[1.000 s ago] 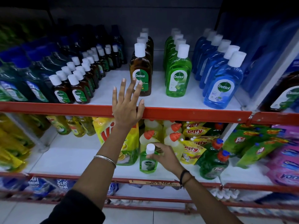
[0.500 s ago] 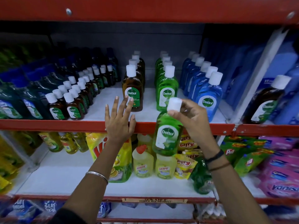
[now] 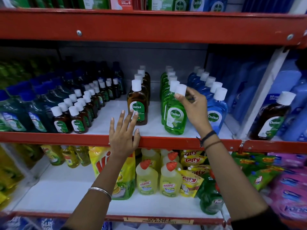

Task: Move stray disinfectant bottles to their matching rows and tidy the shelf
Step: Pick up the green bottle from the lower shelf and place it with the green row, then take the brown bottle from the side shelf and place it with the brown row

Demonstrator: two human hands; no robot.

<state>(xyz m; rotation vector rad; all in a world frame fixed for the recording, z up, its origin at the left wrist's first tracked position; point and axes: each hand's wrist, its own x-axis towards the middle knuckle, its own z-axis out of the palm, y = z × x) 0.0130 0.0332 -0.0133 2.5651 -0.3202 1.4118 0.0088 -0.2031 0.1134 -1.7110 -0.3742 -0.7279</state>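
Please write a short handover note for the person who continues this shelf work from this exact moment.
Right hand: fingers on the white cap of the green Dettol bottle, which stands at the front of the green row.
Left hand: open, resting on the red shelf edge, holding nothing.
Done: green bottle is in its matching row.
Left: let go, straighten it; a brown Dettol bottle stands alone among blue packs on the right, probably belongs in the brown row.

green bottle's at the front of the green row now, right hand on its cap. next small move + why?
Probably let go and draw the right hand back. The green bottle stands upright on the shelf at the front of its row, label out; only the fingers touch the cap. The left hand rests on the edge.
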